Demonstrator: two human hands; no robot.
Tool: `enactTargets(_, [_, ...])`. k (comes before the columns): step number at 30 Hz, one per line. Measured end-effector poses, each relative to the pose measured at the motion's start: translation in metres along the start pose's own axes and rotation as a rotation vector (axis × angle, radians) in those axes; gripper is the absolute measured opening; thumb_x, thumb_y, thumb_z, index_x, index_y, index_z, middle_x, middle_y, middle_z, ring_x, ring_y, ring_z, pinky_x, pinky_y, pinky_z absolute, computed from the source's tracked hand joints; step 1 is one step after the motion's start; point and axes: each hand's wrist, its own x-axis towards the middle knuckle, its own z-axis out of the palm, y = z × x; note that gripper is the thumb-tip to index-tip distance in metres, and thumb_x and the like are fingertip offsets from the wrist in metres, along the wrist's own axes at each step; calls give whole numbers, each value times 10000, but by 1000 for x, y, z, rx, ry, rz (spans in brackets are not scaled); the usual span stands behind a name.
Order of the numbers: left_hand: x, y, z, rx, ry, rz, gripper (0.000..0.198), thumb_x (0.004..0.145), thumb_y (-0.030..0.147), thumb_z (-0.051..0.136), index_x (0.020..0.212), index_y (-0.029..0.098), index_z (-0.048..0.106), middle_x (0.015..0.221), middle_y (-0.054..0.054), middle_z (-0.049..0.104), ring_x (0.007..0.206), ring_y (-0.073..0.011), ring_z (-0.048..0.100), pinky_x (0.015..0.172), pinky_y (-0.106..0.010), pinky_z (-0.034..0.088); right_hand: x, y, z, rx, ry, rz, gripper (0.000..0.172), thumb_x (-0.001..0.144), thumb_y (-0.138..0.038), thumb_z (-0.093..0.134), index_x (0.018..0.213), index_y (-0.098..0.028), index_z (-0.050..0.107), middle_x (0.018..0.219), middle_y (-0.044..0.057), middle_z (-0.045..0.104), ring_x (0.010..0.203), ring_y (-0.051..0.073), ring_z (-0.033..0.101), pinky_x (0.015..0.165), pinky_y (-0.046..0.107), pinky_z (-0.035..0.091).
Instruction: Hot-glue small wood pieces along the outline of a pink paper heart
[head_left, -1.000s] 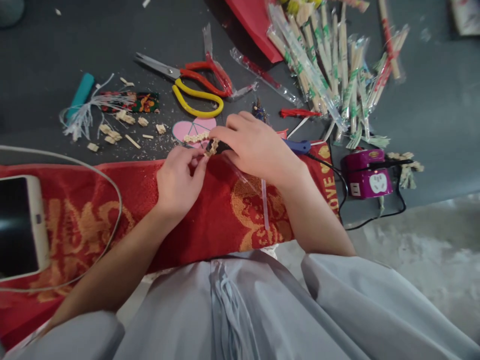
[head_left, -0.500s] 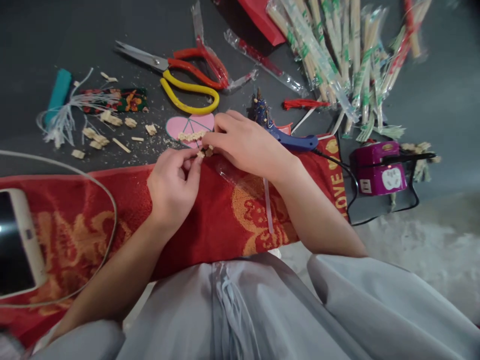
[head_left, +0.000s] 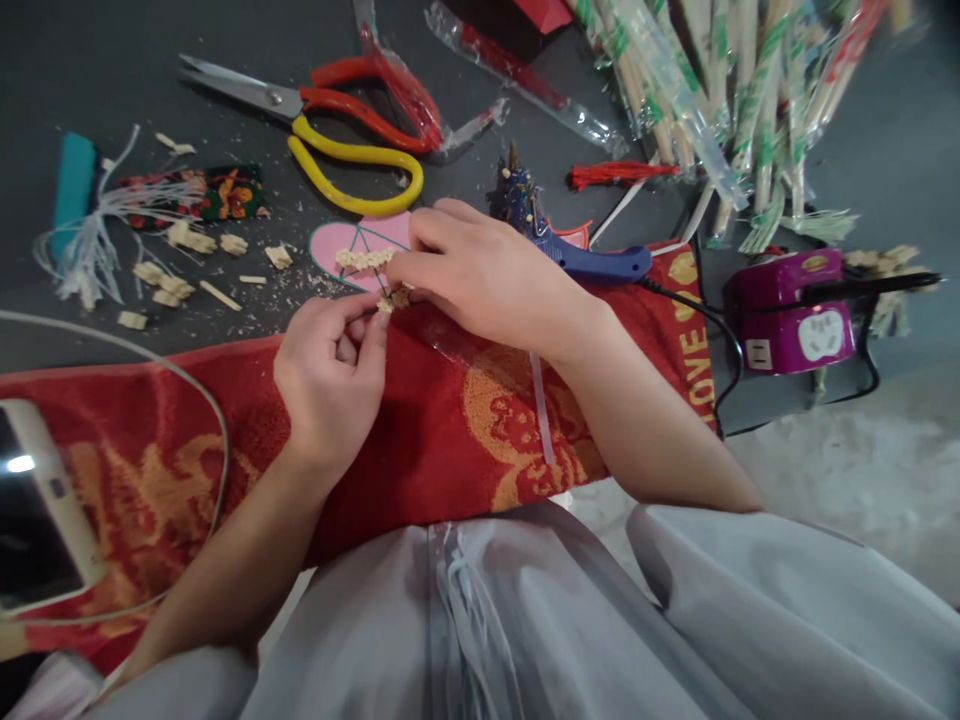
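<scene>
Between my two hands is a small cluster of pale wooden bits (head_left: 393,299), its far end hidden by fingers. My left hand (head_left: 334,365) pinches the cluster's near side between thumb and forefinger. From above, the curled fingers of my right hand (head_left: 480,280) close on its other side. Just beyond them lies a pink heart-shaped piece (head_left: 330,243) with dark green lines, a row of pale wooden bits (head_left: 362,260) across it; my right hand covers part of it. Behind my right hand rests a blue glue gun (head_left: 592,262).
Scissors (head_left: 352,165) with red and yellow handles lie beyond the heart. Wooden chips (head_left: 169,285) are scattered at left near white threads (head_left: 97,235). Wrapped sticks (head_left: 720,100) fill the far right, by a purple power socket (head_left: 795,310). A red towel (head_left: 450,440) and a phone (head_left: 45,510) lie nearer.
The camera view has shifted a little, so things on the table appear displaced. My hands keep nearly the same pose around the wooden cluster.
</scene>
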Motion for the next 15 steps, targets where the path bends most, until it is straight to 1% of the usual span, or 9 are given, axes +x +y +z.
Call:
enactTargets(3, [0,0,0,-5,15,9,67,917,265,682,937,292,740,694,6,549,637,-167,517,685,-352,411,0,1,1,5,-2,-20,404,1079,-288,319,1285,-246,665,1164,83,656,1180,238,557,1020,392,477])
enactTargets(6, [0,0,0,-7,-6,-10,65,937,313,675,950,315,738,710,0,559,671,-180,535,705,-358,421,-1,3,4,-2,25,-31,399,1076,-250,346,1302,-189,668,1154,93,653,1194,239,558,1018,384,469])
enactTargets(10, [-1,-1,-1,24,-2,2,67,946,327,664,946,313,729,705,-1,570,679,-181,546,698,-354,431,-1,5,9,34,76,-51,383,1066,-231,369,1293,-198,676,1162,91,660,1194,257,566,1007,411,479])
enactTargets(13, [-1,0,-1,68,-5,13,73,947,306,647,956,311,720,712,2,579,666,-170,554,687,-346,444,0,6,13,62,90,-70,394,1066,-228,354,1284,-169,677,1198,102,655,1232,263,549,1034,450,479])
enactTargets(15, [-1,0,0,92,-3,23,82,945,287,638,958,312,715,709,5,579,655,-164,557,677,-341,450,0,7,14,89,99,-71,377,1054,-235,375,1254,-182,691,1216,100,659,1240,267,539,1046,463,481])
